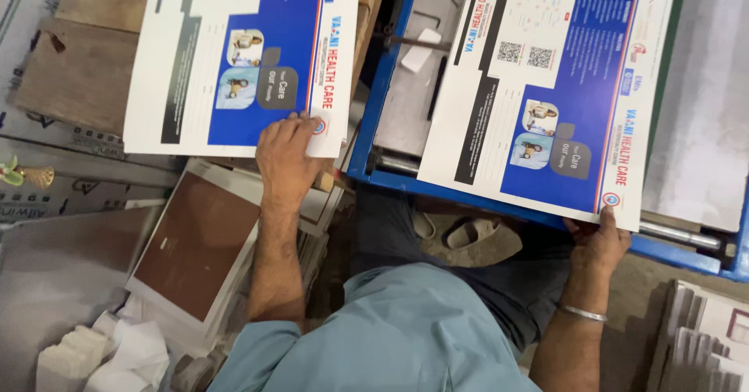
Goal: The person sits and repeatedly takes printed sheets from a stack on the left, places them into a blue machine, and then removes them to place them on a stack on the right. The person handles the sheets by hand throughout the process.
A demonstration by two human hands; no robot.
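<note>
Two large printed sheets, white with blue panels and small photos, lie in front of me. My left hand (287, 152) rests palm down on the near corner of the left sheet (234, 56), which lies on a wooden surface. My right hand (599, 240), with a metal bangle on its wrist, pinches the near corner of the right sheet (554, 88), which lies over a blue metal machine frame (374, 111).
A stack of brown-faced boards (195, 244) and crumpled white paper (117, 357) sit at lower left. More stacked sheets (702, 337) are at lower right. A sandal (468, 236) shows on the floor below the blue frame, and a grey panel (702, 95) lies at right.
</note>
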